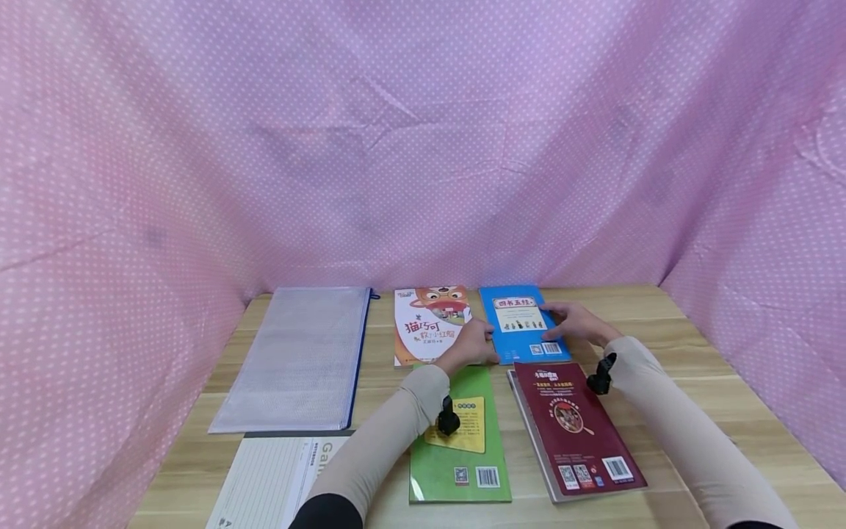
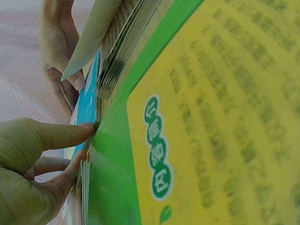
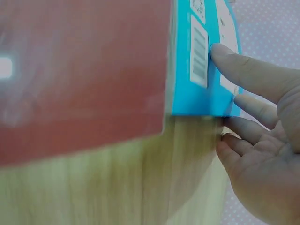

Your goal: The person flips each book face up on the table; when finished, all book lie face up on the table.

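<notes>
At the back right lies a blue book (image 1: 518,351), flat, with a white panel and a barcode. My left hand (image 1: 471,343) holds its near left corner; in the left wrist view that hand (image 2: 37,164) has thumb and a finger against the book's edge. My right hand (image 1: 573,323) grips the opposite side. Seen from the right wrist, this hand (image 3: 267,122) has its thumb on the cover, the other fingers at the side edge. Left of the blue book is a white and orange book (image 1: 423,312), partly behind my left hand.
A green book (image 1: 459,481) lies under my left forearm, and a maroon book (image 1: 575,441) beside my right one. At left are a translucent zip folder (image 1: 297,360) and a lined notebook (image 1: 261,477). Pink dotted cloth (image 1: 423,147) hangs behind the wooden table (image 1: 667,345).
</notes>
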`<act>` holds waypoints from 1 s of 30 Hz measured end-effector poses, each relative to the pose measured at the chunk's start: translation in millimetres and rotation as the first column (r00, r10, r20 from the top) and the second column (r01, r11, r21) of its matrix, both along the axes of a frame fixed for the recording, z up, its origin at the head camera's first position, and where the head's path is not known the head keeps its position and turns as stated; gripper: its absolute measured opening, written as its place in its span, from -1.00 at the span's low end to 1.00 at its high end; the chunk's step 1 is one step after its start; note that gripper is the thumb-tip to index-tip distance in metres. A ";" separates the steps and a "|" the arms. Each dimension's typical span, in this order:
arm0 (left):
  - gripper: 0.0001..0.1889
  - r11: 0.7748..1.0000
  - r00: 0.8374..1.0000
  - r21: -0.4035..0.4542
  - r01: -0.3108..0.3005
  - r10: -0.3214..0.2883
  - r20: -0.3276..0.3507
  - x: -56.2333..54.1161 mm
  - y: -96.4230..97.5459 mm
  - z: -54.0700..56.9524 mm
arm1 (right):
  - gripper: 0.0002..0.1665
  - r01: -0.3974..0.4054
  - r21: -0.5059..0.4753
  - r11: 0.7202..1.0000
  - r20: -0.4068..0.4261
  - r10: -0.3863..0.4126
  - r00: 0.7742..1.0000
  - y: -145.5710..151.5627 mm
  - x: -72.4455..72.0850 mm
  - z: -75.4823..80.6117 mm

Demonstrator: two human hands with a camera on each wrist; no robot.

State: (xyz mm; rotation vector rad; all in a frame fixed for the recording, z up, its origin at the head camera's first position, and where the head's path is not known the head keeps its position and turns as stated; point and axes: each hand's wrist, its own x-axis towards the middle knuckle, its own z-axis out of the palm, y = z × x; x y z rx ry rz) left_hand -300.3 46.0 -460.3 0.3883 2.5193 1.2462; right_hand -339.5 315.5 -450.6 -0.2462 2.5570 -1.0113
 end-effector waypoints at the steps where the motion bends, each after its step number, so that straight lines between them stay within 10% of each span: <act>1: -0.23 1.000 1.000 -0.004 -0.001 0.001 -0.002 -0.2 0.1 -0.1 | -0.05 0.005 -0.004 1.000 0.003 -0.005 1.000 -0.3 0.2 0.5; 30: -0.24 1.000 1.000 -0.007 -0.017 0.017 0.013 -2.5 1.6 -2.2 | -0.14 0.078 -0.181 0.980 0.075 -0.065 0.995 4.2 5.1 1.1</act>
